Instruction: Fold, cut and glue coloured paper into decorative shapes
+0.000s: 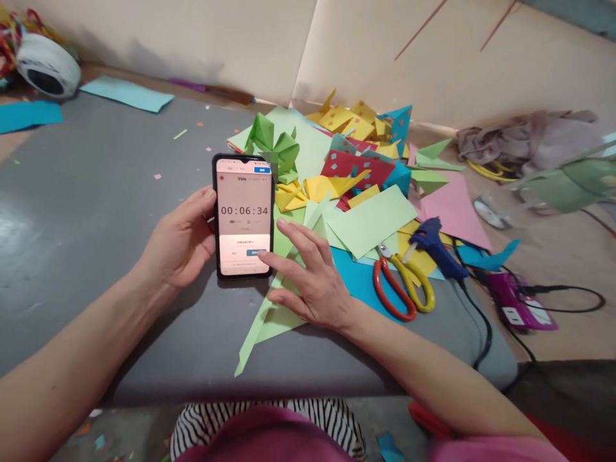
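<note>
My left hand (188,240) is closed round the left side of a black-cased smartphone (244,192), held upright above the grey table. A timer on its lit screen reads 00:06:34, over a white pop-up with a blue button. My right hand (312,276) has its fingers apart and grips nothing; its index fingertip lies at the blue button. Under the right hand and beside the phone are light green paper pieces (276,321). Just behind the phone stands a folded green paper shape (279,144), with a yellow folded one (312,189) nearer.
Red-and-yellow-handled scissors (404,289) and a blue glue gun (437,247) with a black cord lie to the right. Behind are piled folded papers (360,170) and pink paper (452,205). A purple packet (520,301) is past the table's right edge. Light blue paper (128,92) lies far left.
</note>
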`<state>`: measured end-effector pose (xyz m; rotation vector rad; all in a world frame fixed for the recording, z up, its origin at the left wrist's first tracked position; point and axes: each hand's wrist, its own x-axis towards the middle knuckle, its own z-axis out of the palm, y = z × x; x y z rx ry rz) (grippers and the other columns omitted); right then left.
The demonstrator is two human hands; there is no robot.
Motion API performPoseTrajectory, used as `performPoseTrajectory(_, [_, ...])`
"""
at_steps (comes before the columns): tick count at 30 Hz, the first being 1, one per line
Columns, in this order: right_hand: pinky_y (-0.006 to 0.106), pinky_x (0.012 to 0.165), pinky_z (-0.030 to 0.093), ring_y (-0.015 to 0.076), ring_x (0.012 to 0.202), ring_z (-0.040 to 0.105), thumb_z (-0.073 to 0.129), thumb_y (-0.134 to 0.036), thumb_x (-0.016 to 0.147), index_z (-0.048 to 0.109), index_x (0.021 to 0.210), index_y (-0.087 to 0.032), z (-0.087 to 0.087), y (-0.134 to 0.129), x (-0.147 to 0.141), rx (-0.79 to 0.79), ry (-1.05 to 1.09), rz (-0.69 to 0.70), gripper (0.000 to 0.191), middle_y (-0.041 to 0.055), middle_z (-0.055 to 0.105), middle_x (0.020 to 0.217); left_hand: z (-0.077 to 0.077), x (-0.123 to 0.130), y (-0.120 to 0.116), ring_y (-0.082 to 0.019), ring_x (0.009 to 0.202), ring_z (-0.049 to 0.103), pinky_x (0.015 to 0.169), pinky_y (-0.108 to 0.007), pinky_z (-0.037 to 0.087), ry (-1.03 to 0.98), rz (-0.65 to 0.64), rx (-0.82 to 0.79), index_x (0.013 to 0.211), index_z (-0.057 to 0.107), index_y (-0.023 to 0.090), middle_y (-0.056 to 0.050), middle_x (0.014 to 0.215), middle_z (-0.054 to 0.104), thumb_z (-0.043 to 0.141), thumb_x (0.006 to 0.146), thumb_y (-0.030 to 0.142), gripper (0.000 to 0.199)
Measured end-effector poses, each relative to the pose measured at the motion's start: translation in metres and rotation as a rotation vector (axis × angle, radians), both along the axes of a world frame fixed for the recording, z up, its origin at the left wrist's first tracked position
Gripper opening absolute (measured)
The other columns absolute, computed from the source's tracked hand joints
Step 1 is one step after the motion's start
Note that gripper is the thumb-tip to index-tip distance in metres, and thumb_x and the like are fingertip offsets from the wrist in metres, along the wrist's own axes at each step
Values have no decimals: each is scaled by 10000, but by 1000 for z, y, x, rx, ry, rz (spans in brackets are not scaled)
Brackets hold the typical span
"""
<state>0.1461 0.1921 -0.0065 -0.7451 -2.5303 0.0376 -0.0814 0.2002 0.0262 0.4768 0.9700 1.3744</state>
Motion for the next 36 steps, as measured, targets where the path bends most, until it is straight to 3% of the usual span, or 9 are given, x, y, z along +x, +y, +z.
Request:
performPoseTrajectory(8, [512, 1184, 378, 296, 1495, 311, 437, -564, 1020, 573, 1403, -241, 1, 0, 0, -20, -2, 3, 519, 124, 366, 1620, -6, -6, 7, -141, 843, 627, 802, -274, 569, 34, 34, -15, 902, 719, 190, -7, 917, 694, 584, 926, 186, 138])
performPoseTrajectory(14, [513, 1182, 380, 299, 1492, 315, 443, -550, 1019, 561, 1409, -251, 1, 0, 0, -33, -12, -5, 506, 117, 359, 1618, -20, -17, 17, -221, 1013, 645, 859, -337, 563, 135, 77, 29, 895, 716, 236, -32, 989, 723, 656, 863, 282, 82])
performPoseTrajectory(20, [508, 1170, 392, 294, 1480, 330, 449, -552, 1016, 551, 1408, -271, -1, 0, 0, -30, -18, -11, 493, 101, 353, 1620, -23, -19, 23, -172, 904, 647, 806, -290, 554, 69, 141, 0, 907, 718, 189, -28, 942, 717, 678, 837, 234, 92])
performPoseTrajectory(30, [502, 1154, 413, 288, 1463, 347, 410, -520, 1036, 570, 1369, -225, -2, 2, -1, 9, 38, 29, 472, 147, 394, 1571, -23, -25, 28, -182, 947, 670, 866, -325, 566, 16, 174, -30, 912, 716, 178, -39, 973, 738, 647, 866, 214, 91])
performPoseTrajectory(36, [515, 1141, 430, 301, 1452, 368, 447, -510, 1026, 597, 1359, -221, -2, 2, -1, -16, 36, 34, 466, 151, 415, 1574, -32, -35, 36, -135, 819, 665, 810, -280, 562, 25, 206, 18, 930, 690, 173, -16, 899, 721, 652, 857, 171, 82])
